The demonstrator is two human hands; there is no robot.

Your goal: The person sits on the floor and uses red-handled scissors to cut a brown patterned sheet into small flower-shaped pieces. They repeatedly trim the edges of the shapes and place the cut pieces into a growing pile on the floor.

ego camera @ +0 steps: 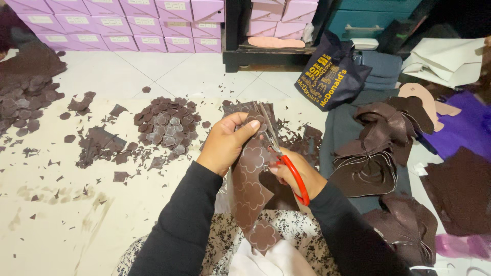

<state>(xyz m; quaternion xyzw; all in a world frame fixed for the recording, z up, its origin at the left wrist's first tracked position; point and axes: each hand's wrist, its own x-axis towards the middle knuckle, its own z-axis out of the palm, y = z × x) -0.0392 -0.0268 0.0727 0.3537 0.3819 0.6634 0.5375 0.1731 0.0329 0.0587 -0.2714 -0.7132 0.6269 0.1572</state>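
The left hand (225, 145) pinches a brown strip (251, 189) marked with flower outlines, held above the lap; the right hand (296, 174) grips red-handled scissors (284, 163) cutting into it; cut flower pieces (166, 125) lie heaped on the floor (194, 76); a dark bag (331, 74) stands beyond, contents hidden.

The left hand (225, 145) is pinching a brown strip (251, 191) marked with flower outlines, while the right hand (296, 174) is working red-handled scissors (280, 153) through its top — cut flower pieces (166, 125) are lying heaped on the floor (61, 220).

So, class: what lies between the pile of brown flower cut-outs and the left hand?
Head view: cream sheet with one brown scrap between pile and left hand.
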